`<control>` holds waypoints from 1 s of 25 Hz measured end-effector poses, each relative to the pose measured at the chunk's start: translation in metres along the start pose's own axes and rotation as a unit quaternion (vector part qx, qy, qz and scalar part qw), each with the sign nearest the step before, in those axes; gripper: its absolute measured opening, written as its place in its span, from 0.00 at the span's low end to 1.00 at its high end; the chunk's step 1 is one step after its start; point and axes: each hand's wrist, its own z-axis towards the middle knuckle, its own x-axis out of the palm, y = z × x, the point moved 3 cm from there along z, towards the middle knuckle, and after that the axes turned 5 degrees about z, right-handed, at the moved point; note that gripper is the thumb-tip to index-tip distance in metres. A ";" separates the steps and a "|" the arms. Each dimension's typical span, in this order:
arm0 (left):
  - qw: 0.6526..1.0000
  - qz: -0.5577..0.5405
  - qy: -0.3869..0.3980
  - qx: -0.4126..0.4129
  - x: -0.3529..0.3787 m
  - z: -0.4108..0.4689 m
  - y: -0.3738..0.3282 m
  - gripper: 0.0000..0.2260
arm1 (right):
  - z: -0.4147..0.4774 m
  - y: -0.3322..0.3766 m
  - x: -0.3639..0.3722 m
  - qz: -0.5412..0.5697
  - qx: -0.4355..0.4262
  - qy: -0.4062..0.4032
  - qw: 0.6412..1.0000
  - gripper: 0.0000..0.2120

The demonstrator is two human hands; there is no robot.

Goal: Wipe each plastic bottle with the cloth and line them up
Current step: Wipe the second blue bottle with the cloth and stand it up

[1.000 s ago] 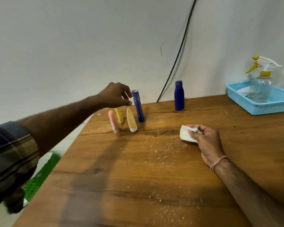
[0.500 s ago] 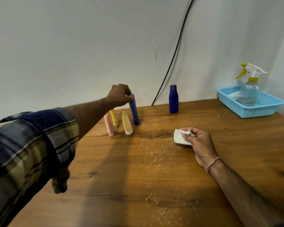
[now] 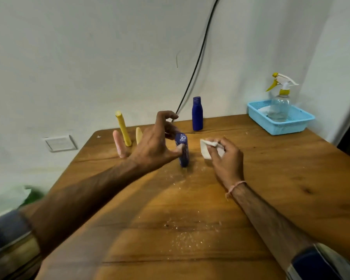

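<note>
- Head view: left hand (image 3: 156, 146) pinches the slim blue bottle (image 3: 183, 152) between thumb and fingers (image 3: 170, 130), with one finger lifted clear. The bottle is near counter (image 3: 190, 219) centre, slightly tilted. Can't tell if its base touches the wood.
- Right hand (image 3: 226, 158) sits just beside it at 3 o'clock, its fingers curled round a bunched white cloth (image 3: 205, 149). Cloth and bottle are apart, so the wipe hasn't started.
- Risk 1: it's a light grip on a narrow, smooth body. A wipe pushing in from 3 o'clock could twist the bottle out of the pinch or tip it toward 9.
- Risk 2: the yellow bottle (image 3: 123, 128), pink bottle (image 3: 119, 145) and cream bottle (image 3: 138, 135) stand close together at 10 o'clock, right behind the left wrist. A wrist or forearm swing while turning the bottle could knock them over.
- Risk 3: there are pale crumbs (image 3: 182, 239) on the counter at 6 o'clock. If the cloth drags there, it picks up grit and smears it back on.
- Risk 4: the patch under the thumb gets skipped unless the bottle is re-gripped, and re-gripping one-handed is a drop chance.
- The wide blue bottle (image 3: 197, 114) stands alone at 12 o'clock, well apart from the group, so it's easy to leave out of the line.
</note>
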 end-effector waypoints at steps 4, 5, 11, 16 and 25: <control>0.996 -0.078 -0.039 0.021 0.012 -0.036 -0.021 0.36 | -0.017 0.055 -0.017 -0.042 -0.203 0.018 0.978 0.12; 0.994 -0.090 -0.053 0.026 0.013 -0.040 -0.022 0.36 | -0.024 0.065 -0.017 -0.060 -0.240 0.047 0.968 0.12; 0.991 -0.113 -0.072 0.021 0.012 -0.048 -0.026 0.31 | -0.038 0.080 -0.031 -0.159 -0.373 0.162 0.900 0.09; 0.988 -0.130 -0.084 0.017 0.011 -0.051 -0.032 0.30 | -0.031 0.095 -0.024 -0.187 -0.366 0.164 0.896 0.08; 0.984 -0.139 -0.108 0.029 0.011 -0.057 -0.034 0.28 | -0.036 0.103 -0.022 -0.205 -0.405 0.229 0.861 0.15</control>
